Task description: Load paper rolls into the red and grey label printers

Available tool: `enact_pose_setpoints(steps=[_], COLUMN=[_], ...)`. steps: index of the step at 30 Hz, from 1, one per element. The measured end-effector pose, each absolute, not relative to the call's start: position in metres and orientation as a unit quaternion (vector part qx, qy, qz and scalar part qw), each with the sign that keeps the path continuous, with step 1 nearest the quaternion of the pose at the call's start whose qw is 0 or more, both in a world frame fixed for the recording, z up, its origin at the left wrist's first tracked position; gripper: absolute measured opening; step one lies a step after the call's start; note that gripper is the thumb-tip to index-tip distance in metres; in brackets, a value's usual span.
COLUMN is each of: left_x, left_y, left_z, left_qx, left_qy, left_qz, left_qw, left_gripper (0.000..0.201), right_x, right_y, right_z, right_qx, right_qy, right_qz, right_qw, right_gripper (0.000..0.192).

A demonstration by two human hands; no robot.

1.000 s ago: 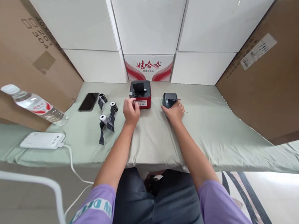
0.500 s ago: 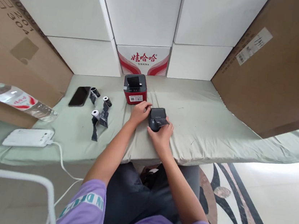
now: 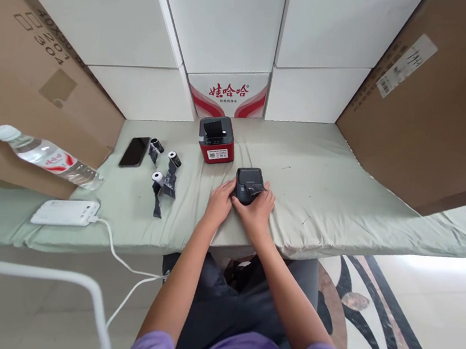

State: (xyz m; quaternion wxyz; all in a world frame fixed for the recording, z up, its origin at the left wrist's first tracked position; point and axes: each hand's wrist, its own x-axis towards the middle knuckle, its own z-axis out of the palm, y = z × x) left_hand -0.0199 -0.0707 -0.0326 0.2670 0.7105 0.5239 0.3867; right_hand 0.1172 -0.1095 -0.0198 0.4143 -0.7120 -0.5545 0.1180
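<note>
Both hands meet at a small black device (image 3: pixel 248 177) on the bench (image 3: pixel 302 166), near its front edge and straight ahead of the person. The right hand (image 3: pixel 257 210) grips it, thumb at the near left corner and fingers round the right side. The left hand (image 3: pixel 219 201) has bent fingers against its left side; I can't tell whether they grip. A dark strip (image 3: pixel 255 189) sticks out over the device toward the right hand.

Just beyond, to the left, is a red printer (image 3: pixel 218 149), dark on top, with a white label facing us. Further left lie three rolls (image 3: pixel 157 176) trailing dark tails, then a phone (image 3: pixel 134 152) lying flat. Past those, a bottle (image 3: pixel 52 159) is beside a brown carton (image 3: pixel 28 76), and a white power bank (image 3: pixel 62 213) has a cable (image 3: pixel 111 241) running off the edge. White boxes (image 3: pixel 230 21) are stacked along the back, and another carton (image 3: pixel 443 121) closes the right end.
</note>
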Motion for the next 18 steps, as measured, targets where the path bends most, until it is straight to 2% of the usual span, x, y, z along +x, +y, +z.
enact_pose_setpoints(steps=[18], left_x=[-0.0171], left_y=[-0.0671], left_z=[-0.0342], left_qx=[0.696], left_qy=[0.553], left_qz=[0.382], left_qw=[0.253], left_gripper=[0.067], right_x=[0.1213], right_y=[-0.1069], right_z=[-0.0206], right_qx=[-0.687], right_qy=[-0.57], right_qz=[0.129], right_qw=[0.431], right_gripper=[0.118])
